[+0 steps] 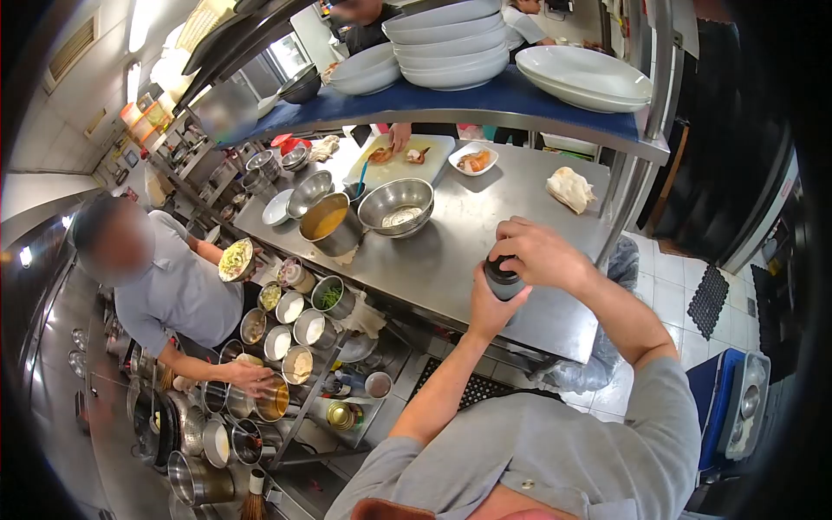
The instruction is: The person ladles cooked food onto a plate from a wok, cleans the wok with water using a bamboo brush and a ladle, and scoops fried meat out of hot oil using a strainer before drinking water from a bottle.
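My left hand (493, 303) is wrapped round a dark cylindrical container (502, 279) above the right part of the steel table (459, 243). On top, the fingers of my right hand (530, 251) grip its black lid (500, 264). The container stands roughly upright, and its lower part is mostly hidden by my left hand. A crumpled pale cloth (570, 190) lies beyond my hands to the right. Farther left are a steel bowl (396, 206) and a pot of orange-yellow liquid (328, 222). A white dish of food (474, 159) sits near the far edge.
A co-worker (178, 286) at left holds a bowl of food (236, 259) and reaches over several steel containers (297, 365). Another person's hand (399, 135) works on a cutting board (416, 178). Overhead, a shelf (468, 102) holds stacked white plates (446, 43). A blue bin (715, 399) stands right.
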`<state>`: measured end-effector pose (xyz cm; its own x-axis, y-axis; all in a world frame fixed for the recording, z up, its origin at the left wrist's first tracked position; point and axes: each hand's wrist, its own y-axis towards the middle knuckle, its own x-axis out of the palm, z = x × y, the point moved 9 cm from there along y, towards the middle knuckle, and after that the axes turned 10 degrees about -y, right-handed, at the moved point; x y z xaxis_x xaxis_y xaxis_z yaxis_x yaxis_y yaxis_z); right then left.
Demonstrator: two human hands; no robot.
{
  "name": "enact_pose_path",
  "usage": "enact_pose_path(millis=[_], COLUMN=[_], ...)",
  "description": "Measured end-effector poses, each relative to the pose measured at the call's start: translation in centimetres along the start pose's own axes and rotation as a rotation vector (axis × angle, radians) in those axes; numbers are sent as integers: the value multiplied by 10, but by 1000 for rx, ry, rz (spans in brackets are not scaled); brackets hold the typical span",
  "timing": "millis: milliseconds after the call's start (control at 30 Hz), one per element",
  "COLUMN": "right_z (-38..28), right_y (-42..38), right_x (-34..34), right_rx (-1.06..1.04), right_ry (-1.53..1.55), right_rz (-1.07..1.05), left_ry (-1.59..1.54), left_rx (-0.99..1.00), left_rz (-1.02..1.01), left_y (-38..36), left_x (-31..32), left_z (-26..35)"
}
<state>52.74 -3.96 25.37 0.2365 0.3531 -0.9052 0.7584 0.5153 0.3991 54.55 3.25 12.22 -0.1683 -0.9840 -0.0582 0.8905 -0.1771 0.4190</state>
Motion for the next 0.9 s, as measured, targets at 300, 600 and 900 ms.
enact_pose_path(millis=[300, 600, 900], right_z=[96, 219, 193], right_y=[11, -85, -156], right_x=[29, 202, 196], right_rx=[218, 718, 820], right_ry=[759, 778, 340], right_rz=[-138, -78, 510], left_ry=[74, 23, 7], left_rx=[53, 32, -38], left_rz=[-8, 36, -93], left_y=[-6, -11, -15], left_x=[11, 10, 14], left_z=[4, 0, -20])
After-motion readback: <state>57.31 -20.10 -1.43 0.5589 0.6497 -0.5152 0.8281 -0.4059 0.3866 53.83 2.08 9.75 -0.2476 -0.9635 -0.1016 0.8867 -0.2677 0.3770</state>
